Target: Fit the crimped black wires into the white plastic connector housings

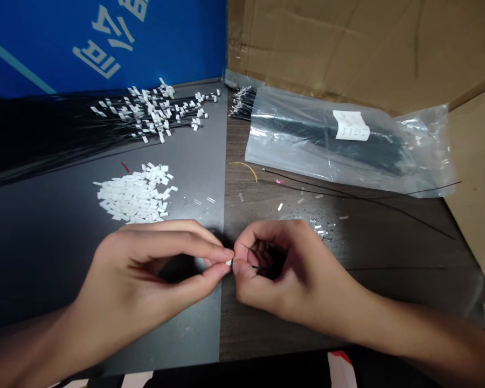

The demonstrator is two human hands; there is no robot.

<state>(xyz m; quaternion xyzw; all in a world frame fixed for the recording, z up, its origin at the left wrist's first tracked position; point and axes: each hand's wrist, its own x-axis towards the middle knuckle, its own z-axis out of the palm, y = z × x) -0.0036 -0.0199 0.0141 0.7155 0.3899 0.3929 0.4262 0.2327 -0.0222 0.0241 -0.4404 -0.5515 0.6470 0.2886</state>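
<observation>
Left hand (153,267): grip closed on a white plastic connector (228,262) — right hand (286,275): closed on thin black wires (258,267).

Plastic, cardboard and wood grain on a counter (258,328)
Matt white plastic connector housings (135,194) at centre left, thin black plastic-sheathed wires (178,105) above them, a glossy clear plastic bag (291,153) at right, rough brown corrugated cardboard (327,43) at top right.
</observation>
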